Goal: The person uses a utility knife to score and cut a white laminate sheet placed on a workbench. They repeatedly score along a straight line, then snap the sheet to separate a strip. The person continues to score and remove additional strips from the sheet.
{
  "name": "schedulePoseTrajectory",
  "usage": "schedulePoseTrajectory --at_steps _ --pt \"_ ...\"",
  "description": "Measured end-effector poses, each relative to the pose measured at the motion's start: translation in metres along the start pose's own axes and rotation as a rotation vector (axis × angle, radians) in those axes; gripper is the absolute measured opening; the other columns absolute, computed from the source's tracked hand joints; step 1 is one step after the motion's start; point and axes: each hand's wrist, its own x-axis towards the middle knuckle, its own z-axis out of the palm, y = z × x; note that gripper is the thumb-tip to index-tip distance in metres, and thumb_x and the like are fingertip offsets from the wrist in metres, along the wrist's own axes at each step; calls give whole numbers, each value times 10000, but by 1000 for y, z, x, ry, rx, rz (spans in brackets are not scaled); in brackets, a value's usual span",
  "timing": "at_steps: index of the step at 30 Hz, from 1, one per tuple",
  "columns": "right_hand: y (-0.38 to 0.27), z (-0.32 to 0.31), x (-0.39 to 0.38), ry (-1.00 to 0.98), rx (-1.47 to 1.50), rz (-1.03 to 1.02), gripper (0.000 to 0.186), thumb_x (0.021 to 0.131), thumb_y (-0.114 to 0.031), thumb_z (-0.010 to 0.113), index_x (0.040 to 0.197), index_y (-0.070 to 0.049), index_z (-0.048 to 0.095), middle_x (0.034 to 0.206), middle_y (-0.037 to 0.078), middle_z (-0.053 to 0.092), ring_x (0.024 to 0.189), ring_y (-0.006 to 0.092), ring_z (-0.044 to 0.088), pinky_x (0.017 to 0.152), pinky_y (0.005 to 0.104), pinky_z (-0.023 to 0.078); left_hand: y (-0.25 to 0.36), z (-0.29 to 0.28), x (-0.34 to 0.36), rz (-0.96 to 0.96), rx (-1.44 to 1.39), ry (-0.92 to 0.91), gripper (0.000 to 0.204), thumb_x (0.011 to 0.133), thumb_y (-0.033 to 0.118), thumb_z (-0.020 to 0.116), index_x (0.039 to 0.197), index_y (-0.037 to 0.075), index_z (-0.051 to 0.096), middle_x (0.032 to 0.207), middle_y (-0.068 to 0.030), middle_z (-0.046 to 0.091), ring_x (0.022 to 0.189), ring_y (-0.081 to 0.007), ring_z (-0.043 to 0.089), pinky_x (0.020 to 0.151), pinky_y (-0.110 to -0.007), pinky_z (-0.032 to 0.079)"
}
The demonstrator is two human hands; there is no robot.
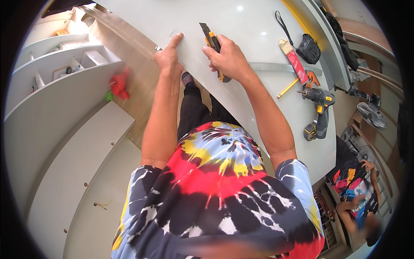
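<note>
The right hand (228,58) is closed around a utility knife (213,47) with a yellow and black body, its fingers wrapped over the middle of the handle so that only the two ends show. The knife's long axis runs up and slightly left in the view, away from the person: the dark blade end points toward the far side of the bench (241,21), and the yellow butt sticks out below the heel of the hand, toward the person. Its tip lies on or just above a pale grey-white panel (202,86); whether it touches cannot be told. The left hand (169,56) holds nothing; it lies flat with fingers pressed together on the panel's left edge, just beside the knife hand but apart from it. The panel is smooth and glossy, with ceiling lights mirrored in it. Further right on the bench lie a red-handled handsaw (295,60), a yellow pencil (287,88), a black tape measure (308,48) with a strap, and a black and yellow cordless drill (319,112). To the left stand curved white shelves (56,64), with a red object (119,84) on the wooden floor. At lower right another person (358,190) sits.
</note>
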Motion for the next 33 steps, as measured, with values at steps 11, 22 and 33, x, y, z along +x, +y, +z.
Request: schedulePoseTrajectory --at_steps 11,22,33 --pt "-31 18 67 142 -414 -75 432 842 -324 829 979 43 647 879 237 727 808 341 745 719 431 600 -17 -5 -1 135 -54 2 469 835 93 861 1182 -88 602 1084 -154 702 921 -260 717 787 -400 612" --pt "-36 -17 71 38 -589 51 503 795 -359 847 1046 47 690 979 241 744 930 351 747 821 422 605 -30 27 -27 21 -75 -7 426 799 93 876 1116 -94 661 1056 -152 723 886 -216 709 762 -365 593" --pt "-40 -32 54 56 -687 106 332 898 -260 783 900 16 600 713 137 689 580 243 700 448 366 547 -42 53 -45 -86 -64 41 394 732 128 878 994 -102 695 962 -145 741 814 -193 695 738 -359 570"
